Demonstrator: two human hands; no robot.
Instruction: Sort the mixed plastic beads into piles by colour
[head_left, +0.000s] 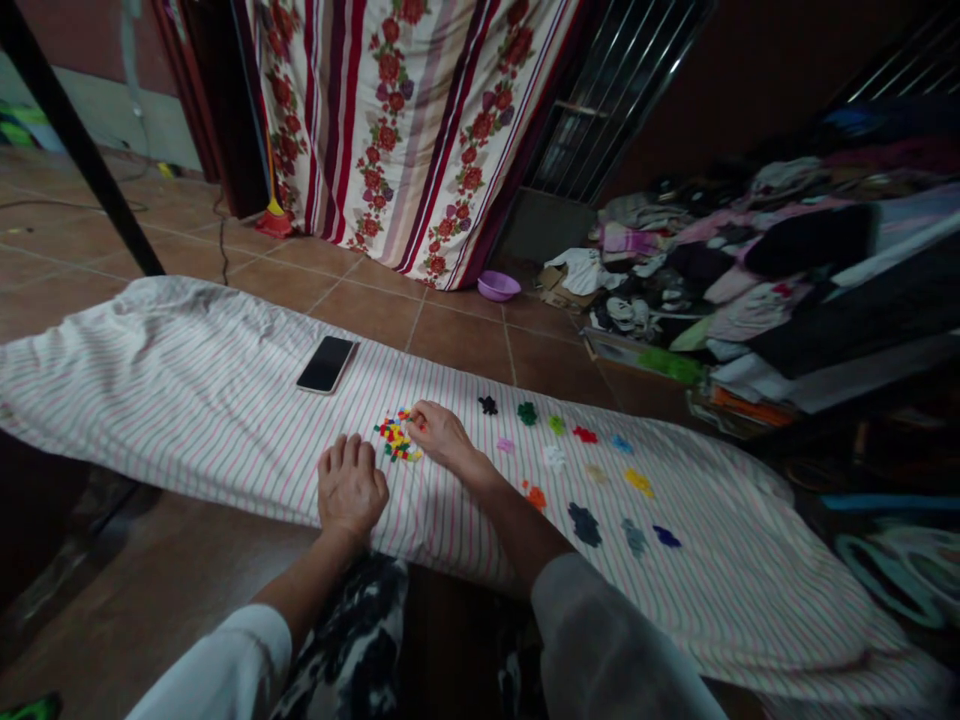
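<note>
A small heap of mixed red, yellow, green and blue pieces [396, 438] lies on a striped cloth [225, 400]. At the heap's right edge is my right hand [441, 434], its thumb and fingers pinched together; whatever is between them is too small to make out. My left hand [351, 485] rests palm down on the cloth, just left of the heap, with fingers stretched out. Right of my right hand, single-colour piles are spread out, among them black pieces [488, 405], pink pieces [505, 445], orange pieces [534, 495] and yellow pieces [640, 482].
A phone [327, 364] lies on the cloth beyond my left hand. Past the cloth, a purple basin [499, 286] sits on the tiled floor near a flowered curtain [420, 130]. Clothes [720, 240] are heaped on the right. A dark pole [82, 140] slants at the left.
</note>
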